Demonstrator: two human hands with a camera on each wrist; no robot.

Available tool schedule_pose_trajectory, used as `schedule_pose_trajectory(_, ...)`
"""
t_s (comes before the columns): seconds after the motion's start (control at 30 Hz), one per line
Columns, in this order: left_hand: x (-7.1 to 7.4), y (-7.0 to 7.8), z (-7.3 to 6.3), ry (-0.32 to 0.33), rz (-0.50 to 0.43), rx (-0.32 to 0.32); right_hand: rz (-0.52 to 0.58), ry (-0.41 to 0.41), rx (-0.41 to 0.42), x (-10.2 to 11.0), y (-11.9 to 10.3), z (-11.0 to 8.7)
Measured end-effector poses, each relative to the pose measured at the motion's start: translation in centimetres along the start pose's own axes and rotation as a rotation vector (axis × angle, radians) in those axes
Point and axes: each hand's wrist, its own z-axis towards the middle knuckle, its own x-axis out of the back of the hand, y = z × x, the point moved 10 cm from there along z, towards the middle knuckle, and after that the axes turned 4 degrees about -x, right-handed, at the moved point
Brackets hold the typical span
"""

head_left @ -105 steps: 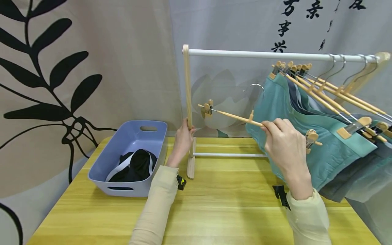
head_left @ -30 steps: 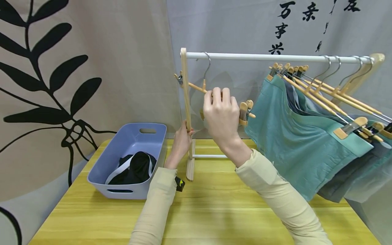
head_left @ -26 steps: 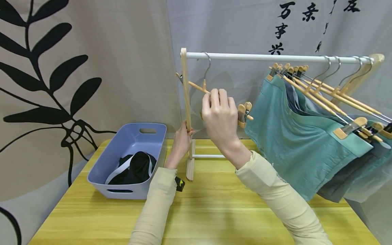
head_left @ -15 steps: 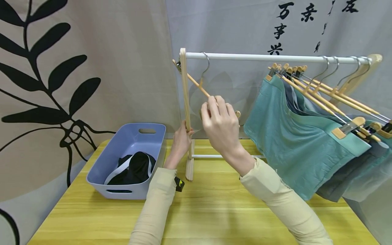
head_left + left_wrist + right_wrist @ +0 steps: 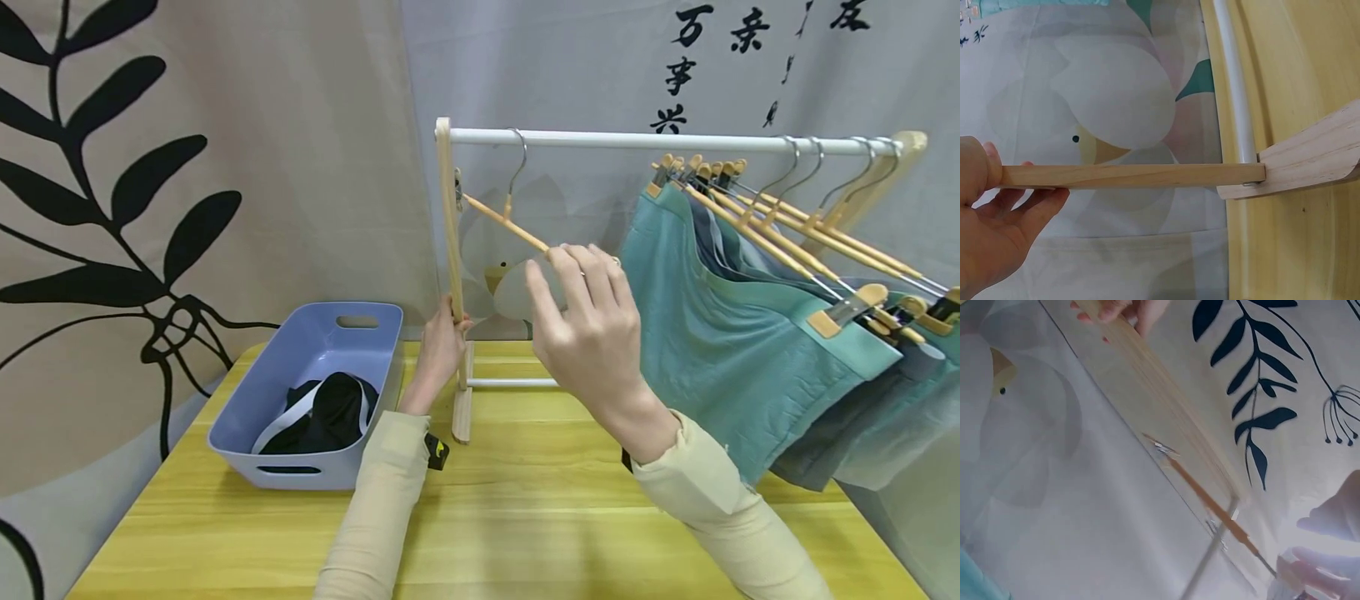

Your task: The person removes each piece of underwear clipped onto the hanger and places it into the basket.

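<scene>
Wooden hanger (image 5: pixel 495 217), head view: I see it hooked on the white rack bar (image 5: pixel 637 140) near the left rack post (image 5: pixel 450 217); of the hands, the left hand (image 5: pixel 441 343) grips that post, the right hand (image 5: pixel 592 329) is at the hanger's near end, hold unclear to me. Left wrist view: fingers (image 5: pixel 1047 206) round the post. Right wrist view: glare, hanger's metal rod (image 5: pixel 1266 564) meeting the fingers.
</scene>
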Motion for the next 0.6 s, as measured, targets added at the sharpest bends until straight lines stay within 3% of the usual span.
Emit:
schedule_pose_trajectory(0.17, 0.2, 0.3, 0.0, 0.007, 0.001, -0.022, 0.043, 0.079, -0.069, 2.1, 1.4, 0.6)
schedule_pose_trajectory(0.3, 0.3, 0.3, 0.0, 0.012, 0.008, -0.028, 0.060, 0.096, -0.151, 3.1, 3.3, 0.9)
schedule_pose_trajectory(0.6, 0.1, 0.1, 0.0, -0.002, 0.017, -0.014, 0.006, -0.043, -0.342, 3.1, 9.4, 0.7)
